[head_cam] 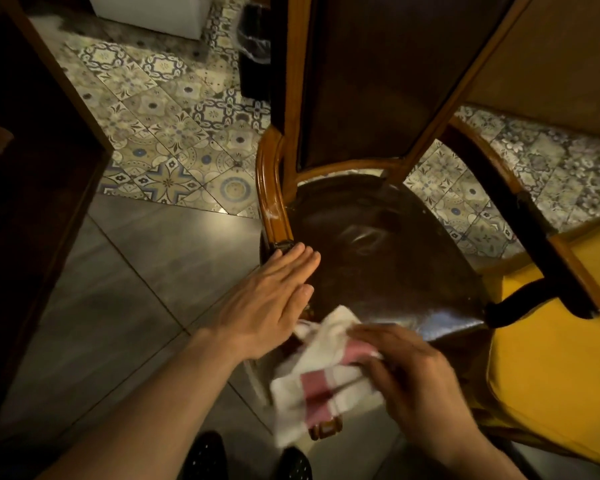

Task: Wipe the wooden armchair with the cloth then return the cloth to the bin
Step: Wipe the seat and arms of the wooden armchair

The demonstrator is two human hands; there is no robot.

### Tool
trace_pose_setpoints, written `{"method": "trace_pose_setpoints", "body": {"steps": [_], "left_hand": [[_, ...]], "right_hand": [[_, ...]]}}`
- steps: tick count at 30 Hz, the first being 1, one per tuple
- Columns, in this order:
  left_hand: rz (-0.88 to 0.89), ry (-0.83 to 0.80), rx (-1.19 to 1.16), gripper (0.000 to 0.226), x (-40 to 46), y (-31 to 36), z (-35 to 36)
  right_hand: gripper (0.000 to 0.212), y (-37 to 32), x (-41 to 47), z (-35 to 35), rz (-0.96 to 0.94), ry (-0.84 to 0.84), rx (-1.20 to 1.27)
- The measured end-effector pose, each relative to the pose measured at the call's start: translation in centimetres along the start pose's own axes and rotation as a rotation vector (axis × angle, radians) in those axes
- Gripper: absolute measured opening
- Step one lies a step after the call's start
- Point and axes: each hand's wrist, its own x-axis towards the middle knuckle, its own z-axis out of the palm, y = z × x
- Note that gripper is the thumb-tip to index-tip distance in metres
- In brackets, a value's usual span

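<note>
Patterned tiles (174, 143) give way to plain grey floor (125, 289) in a dim room, where a wooden armchair (378, 237) is seen from above, its dark padded back rising toward the top of the frame and its glossy dark seat lit by a soft glare. A yellow surface (551, 358) is visible to the right of the chair, under the right armrest (534, 237). A dark bin (253, 50) lined with clear plastic is seen on the tiles behind the chair's left side, well apart from the hands. The left armrest (271, 188) curves down to the seat edge, where the left hand (271, 303) is laid flat, fingers straight and pressed together, fingertips just beside the armrest's lower end; nothing is held in it. A white cloth (323, 372) with red stripes is gripped in the right hand (416, 375), bunched under curled fingers at the seat's front edge, and is blurred as if in motion. Wiping is judged to be in hand, at the front rim of the seat, with the chair steadied by the left hand. The wooden frame and armrests are likely to be covered next, which calls for the cloth to be carried up along the rails; only afterwards is the cloth to be taken across to the bin.
</note>
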Motion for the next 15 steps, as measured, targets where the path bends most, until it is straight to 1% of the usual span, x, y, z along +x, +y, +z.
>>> {"method": "trace_pose_setpoints", "body": {"steps": [2, 4, 5, 7, 9, 12, 14, 15], "left_hand": [[-0.011, -0.003, 0.009, 0.059, -0.2, 0.0, 0.3], [-0.033, 0.009, 0.008, 0.060, -0.3, -0.2, 0.5], [-0.042, 0.013, 0.011, 0.060, -0.3, -0.2, 0.7], [-0.052, 0.025, 0.032, 0.061, -0.2, 0.0, 1.2], [-0.079, 0.064, 0.074, 0.060, -0.2, 0.4, 1.7], [-0.120, 0.110, 0.162, 0.062, -0.2, 1.4, 2.8], [-0.161, 0.137, 0.178, 0.063, -0.2, 2.0, 3.4], [-0.168, 0.147, 0.175, 0.064, -0.1, 2.2, 3.5]], "right_hand": [[0.022, 1.9, -0.5, -2.1, 0.128, 0.086, 0.098], [0.017, 3.3, 0.6, -4.2, 0.247, 0.198, 0.127], [0.014, 3.9, 1.7, -5.2, 0.291, 0.253, 0.122], [0.010, 4.5, 4.9, -6.8, 0.323, 0.336, 0.138], [0.014, 4.3, 9.4, -7.4, 0.253, 0.391, 0.171], [0.022, 2.8, 15.9, -6.5, 0.090, 0.430, 0.218], [0.026, 1.1, 19.3, -5.3, -0.078, 0.385, 0.205], [0.028, 0.3, 20.6, -4.6, -0.181, 0.333, 0.179]]}}
